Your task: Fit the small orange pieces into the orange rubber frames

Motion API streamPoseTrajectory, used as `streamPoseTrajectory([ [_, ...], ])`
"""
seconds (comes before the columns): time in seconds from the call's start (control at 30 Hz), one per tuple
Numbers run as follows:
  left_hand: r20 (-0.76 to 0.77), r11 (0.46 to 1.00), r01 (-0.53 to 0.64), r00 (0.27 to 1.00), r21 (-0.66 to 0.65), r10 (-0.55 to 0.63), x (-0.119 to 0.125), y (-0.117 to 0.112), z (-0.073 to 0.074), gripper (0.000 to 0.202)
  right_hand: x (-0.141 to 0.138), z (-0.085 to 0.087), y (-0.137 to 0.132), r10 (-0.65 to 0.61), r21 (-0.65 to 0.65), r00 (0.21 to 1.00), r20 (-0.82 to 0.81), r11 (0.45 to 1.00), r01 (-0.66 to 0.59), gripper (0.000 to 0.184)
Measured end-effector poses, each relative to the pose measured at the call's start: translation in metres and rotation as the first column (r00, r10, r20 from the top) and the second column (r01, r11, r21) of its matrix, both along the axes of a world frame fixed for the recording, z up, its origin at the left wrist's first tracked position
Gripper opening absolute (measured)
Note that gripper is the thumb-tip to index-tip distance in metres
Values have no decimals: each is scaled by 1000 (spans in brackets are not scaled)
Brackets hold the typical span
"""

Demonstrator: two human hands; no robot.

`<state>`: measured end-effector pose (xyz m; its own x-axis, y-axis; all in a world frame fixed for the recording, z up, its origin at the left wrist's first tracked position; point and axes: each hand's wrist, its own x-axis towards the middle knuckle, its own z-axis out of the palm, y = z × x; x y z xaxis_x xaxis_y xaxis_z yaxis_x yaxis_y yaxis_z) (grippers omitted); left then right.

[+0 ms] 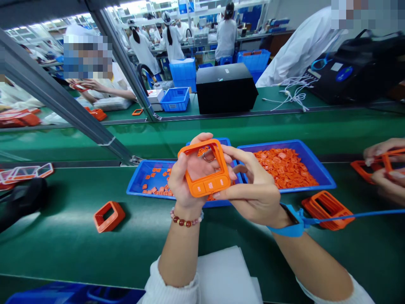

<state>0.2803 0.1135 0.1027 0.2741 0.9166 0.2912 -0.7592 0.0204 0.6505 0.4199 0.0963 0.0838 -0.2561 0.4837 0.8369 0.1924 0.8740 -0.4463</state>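
Here: one orange frame, gripped in both my hands

Item: moulded orange frame (207,184), hollow and squarish, with a thick lower bar carrying three raised panels. I hold it tilted up in front of me, just above the trays.

Left hand (186,181): forearm rising from a white sleeve, bent at the wrist, cupping the frame from behind and below. My palm shows through the opening. A ring (207,158) sits on one finger, and a beaded bracelet (186,218) circles the wrist.

Right hand (256,188): comes in from the right, fingers curved, thumb reaching along the frame's lower bar. A blue wrist strap (286,223) trails a blue cord (354,216) to the right.

Grip: both hands together, closed on the frame.

Beneath: a blue tray (137,185) of scattered orange pieces on the left, and a blue tray (316,169) heaped with orange pieces on the right. Both stand on a green conveyor belt (63,249).

Also on the belt: one orange frame (109,216) to my left and a stack of orange frames (327,210) to my right.

At the right edge: a co-worker's hands (384,166), holding orange frames.
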Motion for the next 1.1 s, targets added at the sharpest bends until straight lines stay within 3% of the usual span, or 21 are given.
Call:
streamPoseTrajectory([
  [0.47,-9,999,42,999,28,-42,-1,-3,2,69,0,6,-7,-26,22,1000,7,999,26,24],
  [0.67,-12,998,46,999,53,-45,1,-1,5,66,0,7,-7,-42,28,999,-9,999,43,24],
  [0.8,-6,988,87,996,128,-87,2,0,8,62,0,7,-6,-73,48,997,-35,996,75,15],
  [0.93,2,977,134,991,166,-136,0,-1,7,54,3,7,-7,-105,93,994,16,990,103,21],
  [1.1,19,979,153,987,135,-157,-2,-2,6,49,5,10,-9,-87,89,996,11,992,86,17],
])
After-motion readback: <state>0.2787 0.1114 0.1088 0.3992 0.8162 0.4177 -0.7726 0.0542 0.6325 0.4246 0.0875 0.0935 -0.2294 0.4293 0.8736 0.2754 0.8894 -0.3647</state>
